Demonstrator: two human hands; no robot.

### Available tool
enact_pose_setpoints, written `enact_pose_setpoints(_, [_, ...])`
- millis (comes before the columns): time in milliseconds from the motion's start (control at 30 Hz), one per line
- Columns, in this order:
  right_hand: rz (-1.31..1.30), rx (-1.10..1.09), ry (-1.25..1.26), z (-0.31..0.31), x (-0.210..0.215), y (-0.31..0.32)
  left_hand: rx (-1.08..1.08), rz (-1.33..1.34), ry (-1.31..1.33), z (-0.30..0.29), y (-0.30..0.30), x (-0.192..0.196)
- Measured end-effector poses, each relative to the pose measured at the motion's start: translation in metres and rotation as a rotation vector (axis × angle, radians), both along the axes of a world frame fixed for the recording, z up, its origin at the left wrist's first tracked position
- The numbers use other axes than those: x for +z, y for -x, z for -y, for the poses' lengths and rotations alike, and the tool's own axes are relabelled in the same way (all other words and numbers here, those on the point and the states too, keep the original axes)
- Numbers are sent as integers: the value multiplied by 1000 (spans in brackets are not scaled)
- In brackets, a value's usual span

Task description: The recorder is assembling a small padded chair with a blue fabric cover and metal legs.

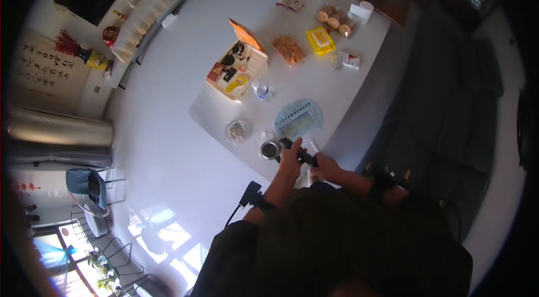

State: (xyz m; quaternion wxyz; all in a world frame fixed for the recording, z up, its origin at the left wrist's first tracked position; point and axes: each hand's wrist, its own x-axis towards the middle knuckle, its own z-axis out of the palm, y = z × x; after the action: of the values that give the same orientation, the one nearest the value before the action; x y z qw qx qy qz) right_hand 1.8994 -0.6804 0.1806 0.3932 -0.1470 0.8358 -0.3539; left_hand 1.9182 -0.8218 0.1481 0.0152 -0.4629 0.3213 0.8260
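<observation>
Dark shirt is nearest, while left hand and right hand grip one black object, apparently taken up, not yet released.

Head-worn wide fisheye view, steeply downward from above, forearms close, table just beyond.

Daylight comes through an overexposed glass window at lower left, throwing glaring white patches onto the glossy pale-grey floor. The dark-grey sofa at right sinks into shadow. Fisheye distortion bends edges toward the blackened rim; the black handheld object, lower centre, looks soft and underlit.
</observation>
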Motion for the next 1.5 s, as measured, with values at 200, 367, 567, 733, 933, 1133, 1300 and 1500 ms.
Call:
enact_pose_setpoints(200, [-76, -14, -141, -37, -59, 24, -196, 83, -211, 25, -53, -9])
enact_pose_setpoints(367, [-118, -8, -305, -50, -113, 49, -70, -31, -383, 51, -117, -31])
enact_pose_setpoints(567, [-276, -99, -301, -26, -146, 85, 131, 118, -286, 64, -174, -31])
enact_pose_setpoints(733, [-351, -89, -322, 8, -155, 122, 237, 156, -312, 63, -195, -27])
enact_pose_setpoints(933, [-281, -356, -349, 25, -206, 160, 228, 121, -299, 56, -191, -22])
enact_pose_setpoints(1133, [-30, -867, 36, 32, -180, 167, 238, 66, -358, 64, -193, -34])
enact_pose_setpoints(1300, [-194, -374, -119, -17, -213, 129, 138, 93, -261, 75, -171, -29])
enact_pose_setpoints(1500, [-396, -19, -290, -98, -169, 20, 56, -62, -348, 96, -144, -42])
